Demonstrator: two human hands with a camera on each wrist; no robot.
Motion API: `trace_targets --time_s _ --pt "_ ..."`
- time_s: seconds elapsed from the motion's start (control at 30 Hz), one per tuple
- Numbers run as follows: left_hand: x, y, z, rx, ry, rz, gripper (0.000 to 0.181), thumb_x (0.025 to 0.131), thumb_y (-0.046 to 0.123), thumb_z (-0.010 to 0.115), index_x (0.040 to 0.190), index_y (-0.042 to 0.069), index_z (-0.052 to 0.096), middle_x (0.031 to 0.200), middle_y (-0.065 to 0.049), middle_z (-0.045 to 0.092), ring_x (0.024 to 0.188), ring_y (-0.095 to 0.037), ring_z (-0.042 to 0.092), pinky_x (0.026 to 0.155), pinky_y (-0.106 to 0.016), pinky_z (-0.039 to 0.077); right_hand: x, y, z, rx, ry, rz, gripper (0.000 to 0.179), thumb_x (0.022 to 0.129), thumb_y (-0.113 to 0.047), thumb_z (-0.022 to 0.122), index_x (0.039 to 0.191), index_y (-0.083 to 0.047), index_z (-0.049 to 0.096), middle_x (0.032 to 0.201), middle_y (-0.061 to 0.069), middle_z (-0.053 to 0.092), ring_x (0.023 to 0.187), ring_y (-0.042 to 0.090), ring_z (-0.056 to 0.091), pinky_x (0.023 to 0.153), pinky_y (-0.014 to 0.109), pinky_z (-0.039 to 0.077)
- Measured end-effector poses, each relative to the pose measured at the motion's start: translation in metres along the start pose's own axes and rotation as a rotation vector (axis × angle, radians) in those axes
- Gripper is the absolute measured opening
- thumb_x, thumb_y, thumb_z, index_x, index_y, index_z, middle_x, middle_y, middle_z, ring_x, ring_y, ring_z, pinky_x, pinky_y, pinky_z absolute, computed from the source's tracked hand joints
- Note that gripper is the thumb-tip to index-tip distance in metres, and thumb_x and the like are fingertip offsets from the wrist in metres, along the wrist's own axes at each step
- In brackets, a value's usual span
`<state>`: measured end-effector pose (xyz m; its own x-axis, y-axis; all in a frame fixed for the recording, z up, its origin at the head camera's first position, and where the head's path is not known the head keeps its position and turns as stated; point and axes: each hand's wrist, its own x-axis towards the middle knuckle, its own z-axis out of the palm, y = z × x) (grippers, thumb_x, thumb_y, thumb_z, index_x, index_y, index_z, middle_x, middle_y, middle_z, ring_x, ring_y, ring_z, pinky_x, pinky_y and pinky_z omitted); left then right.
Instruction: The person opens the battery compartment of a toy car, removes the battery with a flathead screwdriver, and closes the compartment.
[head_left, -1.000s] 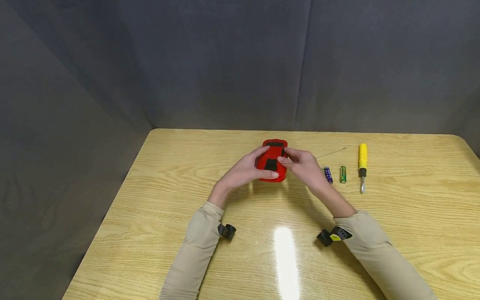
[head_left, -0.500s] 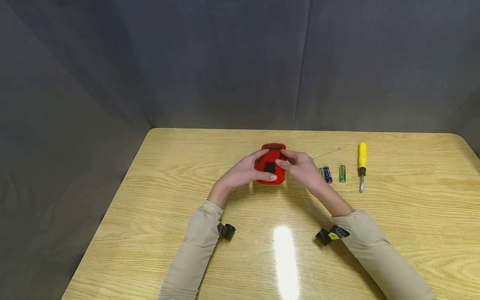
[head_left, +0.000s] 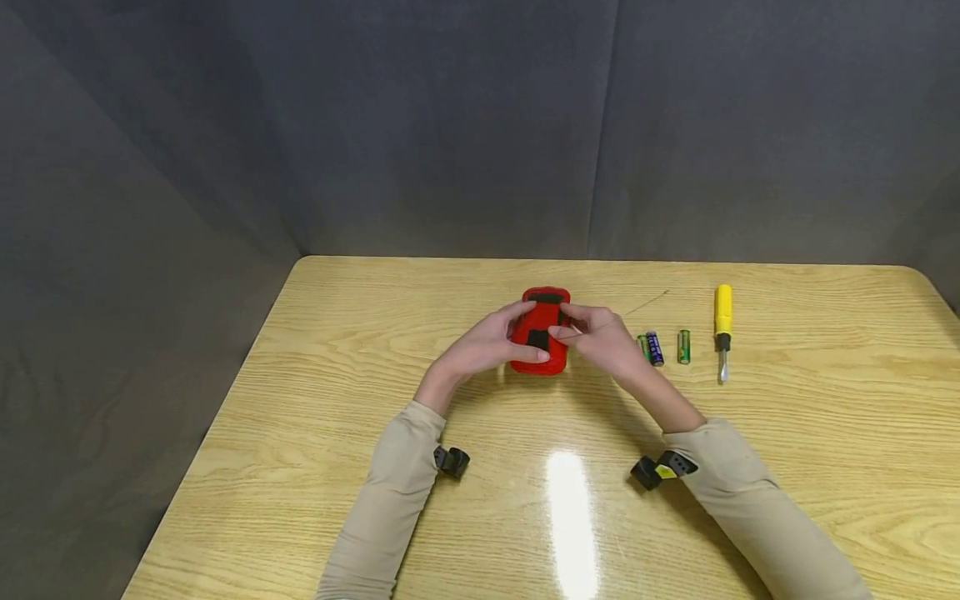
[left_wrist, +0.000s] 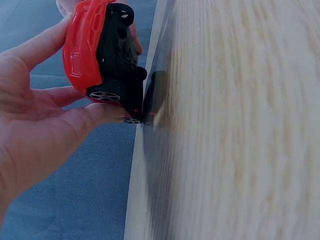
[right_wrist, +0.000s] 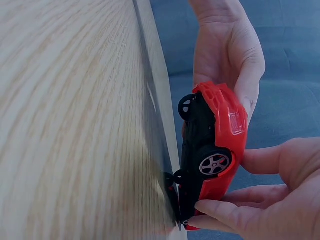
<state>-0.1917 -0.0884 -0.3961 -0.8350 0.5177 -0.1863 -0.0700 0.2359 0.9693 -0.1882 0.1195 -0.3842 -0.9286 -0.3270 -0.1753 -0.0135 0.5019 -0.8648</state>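
Observation:
A red toy car [head_left: 542, 317] with dark windows is held between both hands close over the table. My left hand [head_left: 480, 343] grips it from the left, with the thumb at its near end. From the right, my right hand [head_left: 602, 337] pinches the car's side with thumb and fingers. A thin wire, perhaps an antenna [head_left: 649, 300], runs from the car past the right hand toward the upper right. The left wrist view shows the car [left_wrist: 82, 55] tilted, its black underside and wheels visible. In the right wrist view the car's lower end [right_wrist: 192, 228] is right at the tabletop.
Right of the hands lie a green battery [head_left: 643, 345], a blue battery [head_left: 655, 348] and another green battery [head_left: 684, 347]. Farther right is a yellow-handled screwdriver [head_left: 723, 321]. Grey fabric [head_left: 450, 133] stands behind the wooden table [head_left: 360, 333].
Both hands and the toy car have shifted slightly toward the person and a little left. The green battery beside the blue one shows more from behind the right hand.

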Motion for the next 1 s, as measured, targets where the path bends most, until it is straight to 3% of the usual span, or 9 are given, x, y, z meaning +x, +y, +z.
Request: trace_targets --time_s 0.4,0.87,1.0 --pt "0.0 0.0014 0.0006 0.053 0.013 0.0 0.086 0.091 0.006 0.074 0.162 -0.001 0.025 0.165 -0.017 0.029 0.145 -0.029 0.041 0.118 -0.039 0.038 0.0019 0.0054 0.002 0.008 -0.002 -0.021 0.059 0.104 -0.011 0.062 0.152 0.011 0.036 0.155 0.028 0.041 0.144 0.043 0.039 0.115 0.052 0.04" --pt "0.0023 -0.0006 0.0016 0.132 0.044 -0.01 0.084 0.09 0.005 0.075 0.161 0.001 0.03 0.168 -0.016 0.023 0.147 -0.031 0.036 0.119 -0.041 0.037 0.0029 0.0054 0.0035 -0.017 -0.004 -0.036 0.059 0.102 -0.007 0.064 0.151 0.012 0.037 0.152 0.029 0.044 0.143 0.044 0.039 0.115 0.051 0.041" --pt "0.0019 -0.0008 0.0022 0.17 0.061 -0.026 0.084 0.09 0.006 0.076 0.161 0.002 0.032 0.168 -0.017 0.022 0.149 -0.032 0.031 0.12 -0.044 0.035 0.0039 0.0077 0.005 -0.047 -0.002 -0.064 0.058 0.101 -0.004 0.064 0.149 0.014 0.038 0.149 0.03 0.047 0.141 0.044 0.043 0.11 0.047 0.047"
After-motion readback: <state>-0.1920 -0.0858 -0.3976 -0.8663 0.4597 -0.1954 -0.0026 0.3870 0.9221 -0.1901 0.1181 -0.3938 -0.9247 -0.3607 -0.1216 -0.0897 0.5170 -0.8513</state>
